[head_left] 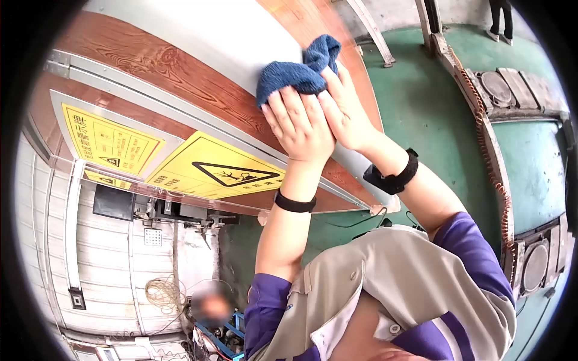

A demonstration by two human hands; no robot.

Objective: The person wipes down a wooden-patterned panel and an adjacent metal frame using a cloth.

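A bunched dark blue cloth [289,79] lies against a pale, smooth strip of a wood-grain panel [162,63]. My left hand [303,127] presses on the cloth's lower edge, its fingers side by side and its fingertips on the fabric. Right beside it, touching it, my right hand [348,109] grips the cloth's right part, where a fold sticks up above the fingers. Both palms are hidden. On the left wrist is a thin black band [295,203]; a black watch-like band [394,173] circles the right one.
Yellow warning signs [223,165] are fixed on the panel's near side, below a metal rail [174,99]. To the right, a metal frame with a coiled orange hose [481,123] stands on the green floor [415,102]. A person's legs [501,18] show at top right; another, blurred person [212,305] is at lower left.
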